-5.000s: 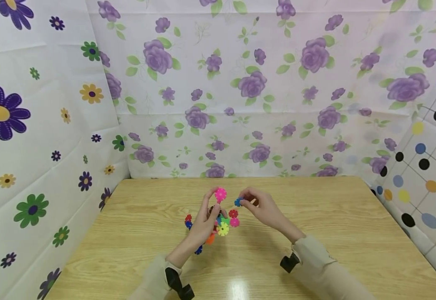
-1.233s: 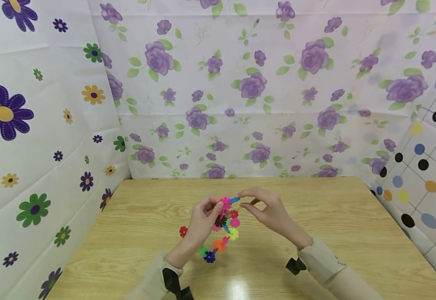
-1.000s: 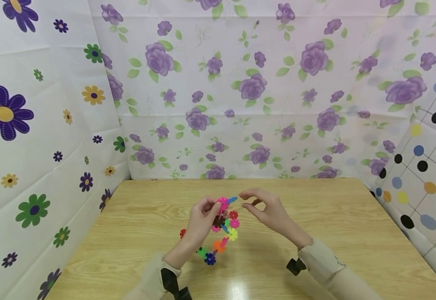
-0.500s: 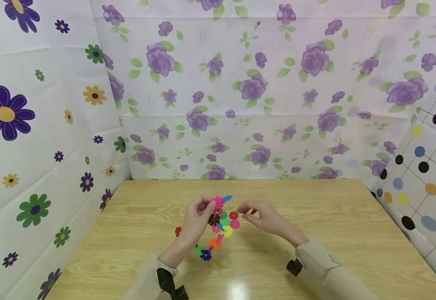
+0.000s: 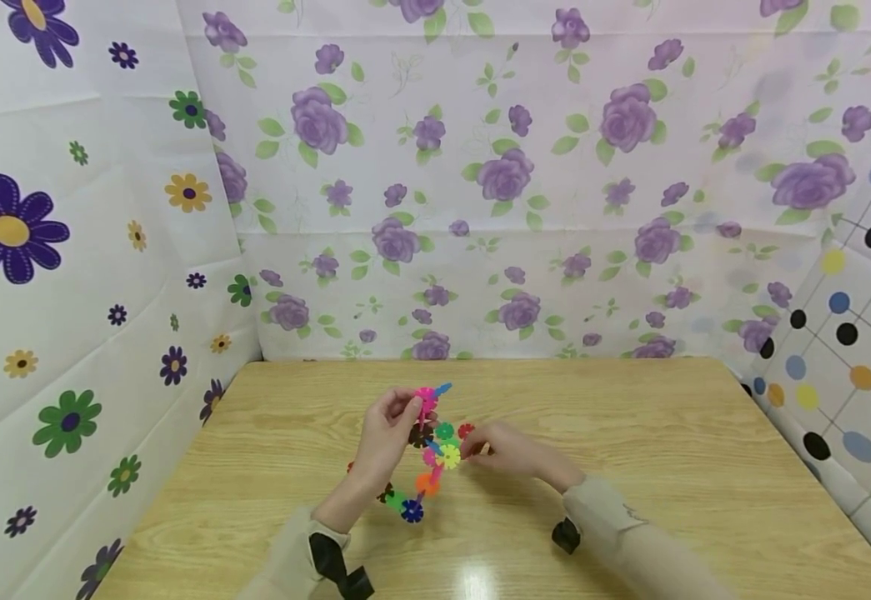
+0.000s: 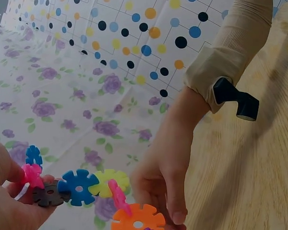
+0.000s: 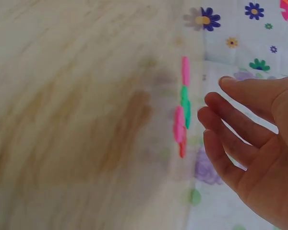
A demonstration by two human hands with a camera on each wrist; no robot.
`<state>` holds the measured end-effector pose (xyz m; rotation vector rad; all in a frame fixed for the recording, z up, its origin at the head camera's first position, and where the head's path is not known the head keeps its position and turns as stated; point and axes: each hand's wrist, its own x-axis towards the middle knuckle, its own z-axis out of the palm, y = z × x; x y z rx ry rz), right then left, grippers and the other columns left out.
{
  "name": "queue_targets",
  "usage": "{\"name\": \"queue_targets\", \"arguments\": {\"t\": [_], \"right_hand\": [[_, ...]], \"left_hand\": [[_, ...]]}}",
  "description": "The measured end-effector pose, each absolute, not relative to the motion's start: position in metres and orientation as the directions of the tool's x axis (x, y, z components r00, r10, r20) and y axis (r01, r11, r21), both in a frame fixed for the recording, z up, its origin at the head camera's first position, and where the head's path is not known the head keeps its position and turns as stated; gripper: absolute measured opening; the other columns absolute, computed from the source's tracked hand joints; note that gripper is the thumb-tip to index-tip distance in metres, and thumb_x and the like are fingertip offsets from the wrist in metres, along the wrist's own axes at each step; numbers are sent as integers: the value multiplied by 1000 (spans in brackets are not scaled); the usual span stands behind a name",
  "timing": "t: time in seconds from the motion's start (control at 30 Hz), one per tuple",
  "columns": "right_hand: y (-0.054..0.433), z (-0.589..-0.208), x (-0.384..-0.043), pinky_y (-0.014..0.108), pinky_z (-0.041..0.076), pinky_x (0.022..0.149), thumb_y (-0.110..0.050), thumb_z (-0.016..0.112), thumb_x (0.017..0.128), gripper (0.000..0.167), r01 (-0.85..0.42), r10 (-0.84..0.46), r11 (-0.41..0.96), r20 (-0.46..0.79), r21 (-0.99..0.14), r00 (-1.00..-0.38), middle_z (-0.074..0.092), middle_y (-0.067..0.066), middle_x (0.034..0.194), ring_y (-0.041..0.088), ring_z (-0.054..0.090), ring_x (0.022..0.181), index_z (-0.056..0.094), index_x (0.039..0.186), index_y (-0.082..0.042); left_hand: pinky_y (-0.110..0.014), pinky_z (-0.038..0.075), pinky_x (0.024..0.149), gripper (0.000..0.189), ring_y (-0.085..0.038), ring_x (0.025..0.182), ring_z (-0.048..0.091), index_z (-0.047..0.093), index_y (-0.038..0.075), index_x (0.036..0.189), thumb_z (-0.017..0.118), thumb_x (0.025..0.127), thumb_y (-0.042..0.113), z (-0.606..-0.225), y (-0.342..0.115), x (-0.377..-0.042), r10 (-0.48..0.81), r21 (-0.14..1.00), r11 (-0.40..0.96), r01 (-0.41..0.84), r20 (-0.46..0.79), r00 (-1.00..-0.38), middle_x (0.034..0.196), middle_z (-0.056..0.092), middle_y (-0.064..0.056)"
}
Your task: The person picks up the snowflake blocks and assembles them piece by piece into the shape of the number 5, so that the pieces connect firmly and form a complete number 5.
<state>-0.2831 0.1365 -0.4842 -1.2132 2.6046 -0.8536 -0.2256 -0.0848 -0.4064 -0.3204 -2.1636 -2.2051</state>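
My left hand (image 5: pixel 384 433) pinches a pink notched snowflake disc (image 5: pixel 426 398) in a chain of interlocking plastic discs. A blue disc (image 6: pixel 33 155) sticks up from that pink one. Below it the chain runs through a brown disc (image 6: pixel 49 193), a blue disc (image 6: pixel 79 188), a yellow disc (image 6: pixel 110 182) and an orange disc (image 6: pixel 138 219) to a dark blue disc (image 5: pixel 412 511). My right hand (image 5: pixel 506 450) is low over the table beside loose discs, fingers loosely bent and holding nothing. Near its fingertips are a red disc (image 5: pixel 466 430) and a green disc (image 7: pixel 185 103).
The discs lie over a wooden table (image 5: pixel 630 417). Behind it hangs a cloth with purple roses (image 5: pixel 505 175). A daisy-print cloth (image 5: pixel 105 250) stands at the left, a dotted cloth (image 5: pixel 855 333) at the right. Black straps (image 5: pixel 566 535) are on both wrists.
My right hand let go of the blue disc, which stays joined to the pink one, and moved down to the loose discs. My left hand shifted slightly left with the chain.
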Motion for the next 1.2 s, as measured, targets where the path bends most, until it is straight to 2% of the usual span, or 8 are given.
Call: {"name": "queue_targets", "arguments": {"t": [0.2, 0.43, 0.53, 0.63, 0.77, 0.97, 1.07, 1.2], "right_hand": [[119, -490, -284, 19, 53, 78, -9, 64, 93, 9, -648, -721, 556, 86, -520, -688, 71, -1, 94, 3, 63, 85, 72, 97, -10], [98, -496, -293, 19, 46, 63, -6, 67, 89, 4, -617, -670, 615, 88, -490, -738, 64, -1, 78, 4, 50, 67, 66, 88, -10], [90, -500, -296, 19, 42, 62, -13, 70, 88, 6, -612, -645, 657, 93, -440, -759, 59, -3, 76, 4, 45, 66, 65, 90, -12], [84, -504, -298, 21, 45, 65, -22, 73, 87, 24, -604, -620, 695, 101, -389, -778, 59, -1, 84, 7, 47, 71, 67, 105, -7], [79, -505, -298, 29, 52, 79, -29, 74, 85, 49, -579, -588, 732, 95, -360, -803, 63, 8, 103, 15, 58, 87, 62, 124, -3], [74, -502, -295, 36, 53, 85, -25, 78, 81, 45, -569, -583, 733, 86, -374, -808, 62, 12, 108, 23, 59, 96, 64, 118, -3], [74, -500, -294, 32, 52, 81, -23, 80, 80, 40, -554, -582, 721, 70, -417, -810, 62, 8, 102, 18, 58, 91, 65, 112, -3], [79, -500, -294, 24, 46, 69, -17, 78, 82, 23, -548, -598, 655, 87, -521, -797, 60, 1, 86, 10, 51, 76, 62, 95, -7]], "left_hand": [[-25, 57, 81, 26, -28, 91, 70, 55, -5, 118, 50, 102, 14, -407, -90, -230, 92, 981, 12, 193, 191, -977, 105, 65, -24], [-25, 57, 81, 24, -26, 90, 70, 55, -4, 117, 50, 101, 13, -408, -95, -234, 49, 978, 29, 206, 204, -978, 107, 63, -26], [-25, 57, 81, 24, -26, 89, 70, 55, -5, 115, 51, 101, 14, -408, -95, -234, 35, 978, 32, 206, 205, -978, 106, 63, -26], [-27, 58, 81, 24, -25, 88, 70, 56, -4, 114, 52, 100, 15, -408, -95, -235, 32, 980, 11, 197, 197, -980, 105, 64, -25], [-30, 58, 80, 23, -20, 84, 70, 56, -4, 112, 54, 99, 15, -406, -94, -234, 36, 983, -36, 180, 182, -983, 101, 64, -24], [-31, 59, 77, 20, -18, 80, 69, 56, -5, 106, 58, 97, 13, -406, -93, -233, 49, 982, -83, 171, 175, -983, 94, 64, -20], [-30, 59, 74, 19, -17, 77, 69, 58, -3, 105, 60, 96, 14, -406, -93, -233, 62, 981, -84, 174, 180, -982, 87, 67, -13], [-28, 58, 69, 21, -16, 74, 70, 61, 1, 105, 63, 94, 20, -407, -94, -231, 90, 981, -75, 178, 184, -979, 85, 69, -9]]}}
